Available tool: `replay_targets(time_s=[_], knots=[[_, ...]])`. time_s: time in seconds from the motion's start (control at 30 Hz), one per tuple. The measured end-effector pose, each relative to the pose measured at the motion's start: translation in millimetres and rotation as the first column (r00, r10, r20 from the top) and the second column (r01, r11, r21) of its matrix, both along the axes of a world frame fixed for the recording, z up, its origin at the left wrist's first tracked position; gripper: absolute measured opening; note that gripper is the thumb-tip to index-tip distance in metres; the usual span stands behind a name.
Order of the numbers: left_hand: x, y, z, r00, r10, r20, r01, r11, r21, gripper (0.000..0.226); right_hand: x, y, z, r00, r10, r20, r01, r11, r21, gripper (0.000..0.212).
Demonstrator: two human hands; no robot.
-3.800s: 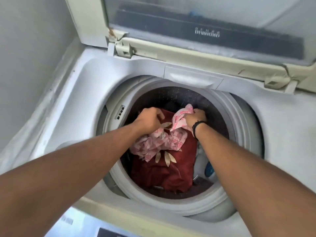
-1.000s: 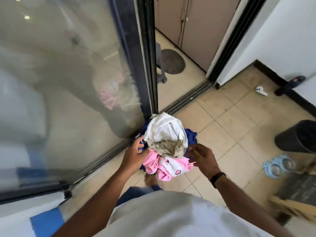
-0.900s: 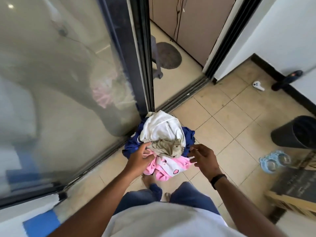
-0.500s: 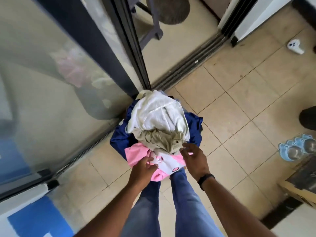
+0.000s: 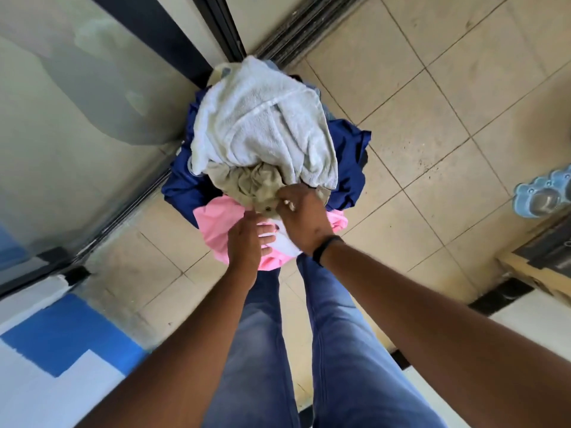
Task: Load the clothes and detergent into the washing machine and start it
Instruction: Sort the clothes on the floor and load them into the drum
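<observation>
Head view: right hand (image 5: 304,218) pinches khaki garment (image 5: 250,183), left hand (image 5: 247,242) grips pink garment (image 5: 216,220); bare tiled floor (image 5: 432,125) rightward.

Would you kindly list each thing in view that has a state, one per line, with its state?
White towel: crumpled, on top of the pile.
Khaki garment: bunched under the towel, pinched by the right hand.
Pink garment: at the pile's near edge, held by the left hand.
Navy garment: draped beneath the others.
Sliding door: open.
</observation>
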State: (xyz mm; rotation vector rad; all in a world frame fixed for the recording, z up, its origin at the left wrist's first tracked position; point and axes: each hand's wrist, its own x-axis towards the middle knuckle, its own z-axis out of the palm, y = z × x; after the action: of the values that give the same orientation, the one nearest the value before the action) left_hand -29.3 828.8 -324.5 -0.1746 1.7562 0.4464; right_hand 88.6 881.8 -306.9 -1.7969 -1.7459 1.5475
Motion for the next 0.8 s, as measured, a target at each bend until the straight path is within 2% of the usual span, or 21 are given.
replay_targets(time_s=[0.07, 0.13, 0.2, 0.27, 0.33, 0.37, 0.43, 0.5, 0.53, 0.57, 0.67, 0.73, 0.8], knots=[[-7.6, 3.4, 2.6, 0.997, 0.065, -0.037, -0.064, 0.997, 0.033, 0.036, -15.7, -4.6, 32.3, 0.968, -0.052, -0.245, 0.030, 0.995, -0.094, 0.010], [-20.1, 7.3, 1.6, 0.989, 0.146, 0.002, -0.145, 0.983, 0.117, 0.035, -20.9, -11.7, 52.0, 0.929, -0.132, -0.346, 0.092, 0.987, -0.131, 0.014], [-33.6, 16.4, -0.5, 0.986, 0.145, 0.088, -0.156, 0.978, 0.137, 0.046, -14.9, -19.9, 49.4, 0.950, -0.160, -0.267, 0.123, 0.981, -0.149, 0.016], [-42.3, 25.8, -6.2, 0.994, 0.070, 0.086, -0.079, 0.992, 0.096, 0.050, -9.1, -20.6, 37.8, 0.995, -0.041, -0.092, 0.008, 0.946, -0.325, 0.021], [-42.6, 30.6, -15.8, 0.999, -0.041, -0.021, 0.043, 0.996, 0.082, 0.034, -5.4, -20.1, 29.2, 0.995, 0.083, -0.052, -0.098, 0.870, -0.484, 0.031], [-40.4, 30.4, -20.5, 0.994, -0.082, -0.069, 0.088, 0.992, 0.090, 0.028, -5.1, -18.9, 29.2, 0.996, 0.079, -0.049, -0.092, 0.869, -0.487, 0.035], [-30.2, 28.8, -20.0, 0.982, -0.150, -0.113, 0.163, 0.980, 0.116, 0.025, -5.3, -14.5, 28.4, 1.000, -0.026, 0.005, 0.026, 0.917, -0.399, 0.033], [-16.6, 23.9, -8.9, 0.924, -0.233, -0.303, 0.290, 0.944, 0.159, 0.028, -2.9, -6.3, 22.4, 0.988, -0.122, 0.092, 0.142, 0.956, -0.256, 0.023], [-5.9, 18.0, -0.3, 0.879, -0.271, -0.392, 0.381, 0.894, 0.237, 0.030, -1.9, 0.2, 16.9, 0.987, -0.118, 0.111, 0.141, 0.963, -0.230, 0.025], [7.4, 10.9, 12.4, 0.837, -0.321, -0.443, 0.479, 0.822, 0.309, 0.029, -1.7, 8.4, 10.1, 0.991, -0.081, 0.103, 0.105, 0.960, -0.259, 0.031], [45.8, -13.5, 46.2, 0.882, -0.397, -0.252, 0.470, 0.743, 0.477, 0.015, -11.5, 37.5, -5.9, 0.983, 0.178, 0.043, -0.146, 0.902, -0.407, 0.055], [53.0, -28.5, 50.9, 0.879, -0.447, -0.168, 0.466, 0.727, 0.504, 0.016, -19.8, 51.7, -15.1, 0.899, 0.431, 0.073, -0.354, 0.816, -0.456, 0.068], [44.1, -39.5, 44.6, 0.851, -0.480, -0.213, 0.520, 0.716, 0.466, 0.022, -25.3, 57.3, -25.1, 0.755, 0.641, 0.136, -0.492, 0.692, -0.528, 0.060]])
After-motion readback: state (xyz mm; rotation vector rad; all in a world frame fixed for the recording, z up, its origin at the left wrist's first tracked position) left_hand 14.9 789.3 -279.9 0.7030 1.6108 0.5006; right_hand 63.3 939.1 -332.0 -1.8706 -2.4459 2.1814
